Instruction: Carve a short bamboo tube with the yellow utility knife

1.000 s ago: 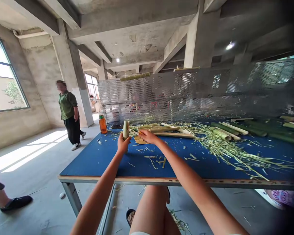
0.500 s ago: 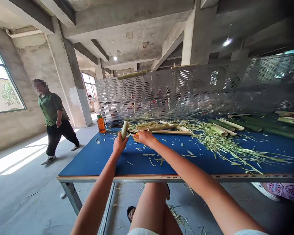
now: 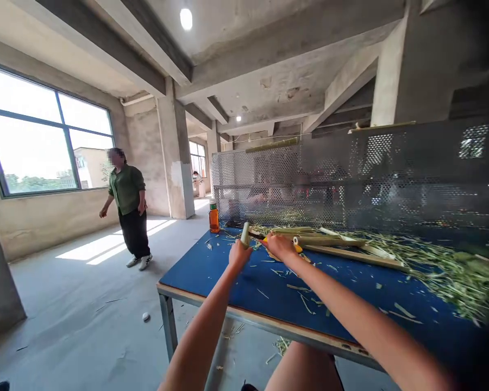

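Observation:
My left hand (image 3: 239, 255) is wrapped round the lower part of a short piece of bamboo (image 3: 245, 233), which stands almost upright above the blue tabletop (image 3: 212, 274). A knife (image 3: 257, 236) with a dark blade and a yellow-orange handle is in my right hand (image 3: 280, 245), its fingers closed on the handle. The blade points left, and its tip meets or nearly meets the bamboo; I cannot tell which. Just right of my right hand lie split bamboo strips (image 3: 354, 257).
A bottle of amber liquid (image 3: 214, 220) stands at the table's far left corner. Green shavings (image 3: 452, 271) heap up on the right. Behind the table rises a perforated metal screen (image 3: 277, 187). A person in a green shirt (image 3: 128, 195) is on the floor to the left.
My view has swung left, so the table and hands sit further right and lower. The person has turned and changed stance. Both hands keep their holds on the bamboo and knife.

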The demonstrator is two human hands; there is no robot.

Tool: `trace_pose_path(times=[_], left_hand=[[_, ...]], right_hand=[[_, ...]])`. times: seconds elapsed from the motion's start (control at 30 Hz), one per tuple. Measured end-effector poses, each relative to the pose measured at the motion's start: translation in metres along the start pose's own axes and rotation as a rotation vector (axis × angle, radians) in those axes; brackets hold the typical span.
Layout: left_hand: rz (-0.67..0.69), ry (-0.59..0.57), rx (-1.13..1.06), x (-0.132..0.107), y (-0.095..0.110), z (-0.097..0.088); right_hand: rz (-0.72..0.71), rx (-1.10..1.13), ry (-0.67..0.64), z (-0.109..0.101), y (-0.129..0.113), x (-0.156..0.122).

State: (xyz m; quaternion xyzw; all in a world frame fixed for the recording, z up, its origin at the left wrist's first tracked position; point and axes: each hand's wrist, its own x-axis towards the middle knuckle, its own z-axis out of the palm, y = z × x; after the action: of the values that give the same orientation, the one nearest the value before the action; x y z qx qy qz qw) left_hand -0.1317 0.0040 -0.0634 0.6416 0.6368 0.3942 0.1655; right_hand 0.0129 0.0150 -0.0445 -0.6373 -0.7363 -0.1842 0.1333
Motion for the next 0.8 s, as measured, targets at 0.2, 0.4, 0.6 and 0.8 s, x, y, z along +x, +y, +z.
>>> trace_pose_path(times=[0.2,0.4,0.6,0.8], left_hand=[[-0.023,-0.133,-0.065,-0.004,0.003,-0.005],[0.033,-0.031,-0.114,0.006,0.017,0.011],[0.152,-0.016,-0.187,0.002,0.037,0.042],[0.225,0.021,-0.235,-0.005,0.025,0.046]], right_hand=[[0.381,0.231,-0.056,0.025,0.041,0.008],[0.421,0.260,0.020,0.041,0.107,-0.011],[0.158,0.372,0.099,0.011,0.078,-0.035],[0.043,0.240,0.019,-0.002,0.048,-0.045]])
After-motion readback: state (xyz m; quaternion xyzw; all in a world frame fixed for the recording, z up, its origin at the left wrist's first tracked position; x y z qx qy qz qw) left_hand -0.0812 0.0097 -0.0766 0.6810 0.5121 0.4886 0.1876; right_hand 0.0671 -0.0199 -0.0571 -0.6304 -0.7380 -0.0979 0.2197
